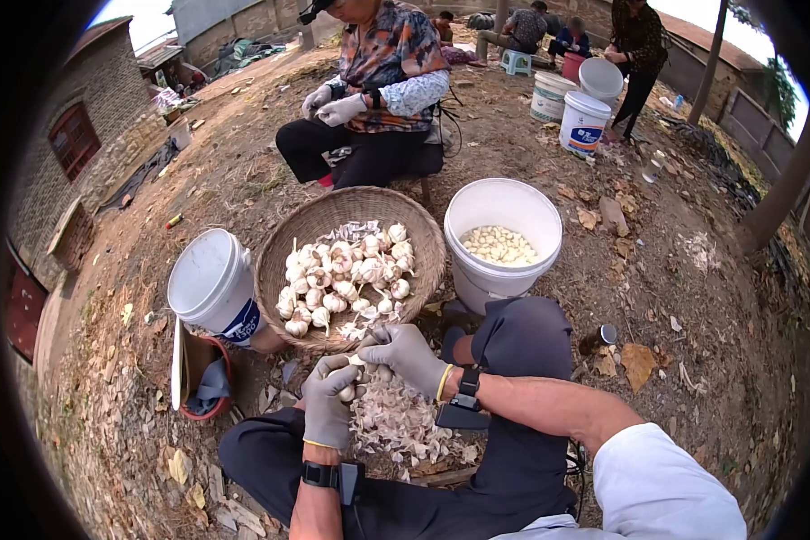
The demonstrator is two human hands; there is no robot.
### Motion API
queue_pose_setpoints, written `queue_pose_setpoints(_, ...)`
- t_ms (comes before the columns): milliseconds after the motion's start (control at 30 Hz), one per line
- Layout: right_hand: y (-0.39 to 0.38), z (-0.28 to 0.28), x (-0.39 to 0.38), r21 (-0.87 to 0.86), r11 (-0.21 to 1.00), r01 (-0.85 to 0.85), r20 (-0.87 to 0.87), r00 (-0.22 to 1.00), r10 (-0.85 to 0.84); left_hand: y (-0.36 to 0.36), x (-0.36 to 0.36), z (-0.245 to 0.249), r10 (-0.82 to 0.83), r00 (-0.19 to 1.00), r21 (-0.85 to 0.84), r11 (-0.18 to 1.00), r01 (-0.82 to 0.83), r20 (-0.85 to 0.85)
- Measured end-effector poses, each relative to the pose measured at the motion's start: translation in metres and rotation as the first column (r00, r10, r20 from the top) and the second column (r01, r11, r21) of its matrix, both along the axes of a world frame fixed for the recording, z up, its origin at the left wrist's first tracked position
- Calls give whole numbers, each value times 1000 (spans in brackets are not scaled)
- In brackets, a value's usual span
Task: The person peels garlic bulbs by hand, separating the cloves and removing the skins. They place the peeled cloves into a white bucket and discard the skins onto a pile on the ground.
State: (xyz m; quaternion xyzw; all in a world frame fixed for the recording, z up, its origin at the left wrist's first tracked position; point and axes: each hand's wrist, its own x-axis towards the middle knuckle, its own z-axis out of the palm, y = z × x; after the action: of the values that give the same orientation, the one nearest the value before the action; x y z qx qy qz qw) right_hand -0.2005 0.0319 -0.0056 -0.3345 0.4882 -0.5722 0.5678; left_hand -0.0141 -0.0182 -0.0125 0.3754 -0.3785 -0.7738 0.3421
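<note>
My left hand (327,405), in a grey glove, has its fingers closed round pale garlic (346,393). Against it, my right hand (407,360), gloved the same way, pinches at a small whitish piece of garlic (357,360) between the two hands. The fingers partly cover the garlic, so its exact shape is hard to make out. Just beyond my hands, a wicker basket (427,243) holds many garlic bulbs (340,270). Peeled cloves (499,245) lie in a white bucket (463,279) to the right. Papery garlic skins (400,418) cover the ground between my legs.
On the left, a lidded white bucket (209,274) stands by a red-brown pail (216,405) with dark cloth. Across the basket sits a person (391,85) in white gloves. More buckets (585,121) and several people are farther back. A small jar (607,334) lies right of my knee.
</note>
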Motion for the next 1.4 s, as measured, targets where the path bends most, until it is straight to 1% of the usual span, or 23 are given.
queue_pose_setpoints(67,0,1,0,14,1000,5,16,1000,-6,-1,0,-3,13,1000,-2,1000,-13,13)
queue_pose_setpoints(133,-1,-3,0,6,1000,-7,-45,999,7,-4,-2,-9,16,1000,-18,1000,-17,-15)
queue_pose_setpoints(167,-2,-5,1,5,1000,-6,-45,999,6,-4,-1,-11,16,1000,-18,1000,-16,-15)
queue_pose_setpoints(267,-3,-7,2,6,1000,-22,-49,999,22,1,-5,0,58,998,-20,998,-57,25)
queue_pose_setpoints(333,-3,-6,3,7,1000,8,5,1000,-8,2,-5,3,88,996,-23,996,-87,33)
queue_pose_setpoints(467,-2,-6,3,6,1000,0,11,1000,0,1,-3,0,80,997,-23,997,-80,14)
queue_pose_setpoints(533,-1,-4,2,4,1000,-25,-56,998,25,0,-2,0,61,998,-13,998,-61,15)
queue_pose_setpoints(667,1,-2,1,11,999,-38,-66,997,39,1,-2,0,87,996,-2,996,-87,24)
queue_pose_setpoints(767,1,0,-1,39,996,-78,-78,994,81,0,-1,-1,90,996,-19,996,-90,7)
queue_pose_setpoints(833,2,3,-1,45,993,-107,-49,993,109,2,-2,3,121,990,-63,991,-117,70)
queue_pose_setpoints(967,-2,-1,-3,12,993,-116,-27,993,116,4,-4,9,150,983,-112,984,-138,109)
queue_pose_setpoints(1033,-4,5,-6,29,998,-48,-257,965,54,6,-5,14,177,975,-155,976,-156,136)
queue_pose_setpoints(1067,-3,7,-8,29,998,-48,-257,965,54,5,-5,14,177,975,-154,976,-156,136)
queue_pose_setpoints(1133,1,19,-10,132,989,-60,-206,975,87,4,-3,12,189,972,-153,974,-168,138)
queue_pose_setpoints(1167,0,18,-10,132,989,-61,-206,975,87,4,-3,12,189,972,-153,974,-168,138)
queue_pose_setpoints(1233,-2,8,-11,82,995,-65,-149,986,76,3,-3,14,195,972,-153,973,-175,133)
queue_pose_setpoints(1267,-3,4,-13,83,994,-65,-149,986,77,3,-3,13,196,972,-151,973,-175,133)
queue_pose_setpoints(1333,-5,-2,-15,51,990,-131,-214,967,139,2,-2,12,195,973,-168,971,-173,126)
queue_pose_setpoints(1400,-4,-3,-18,59,985,-162,-237,956,172,2,-2,12,200,971,-173,969,-177,127)
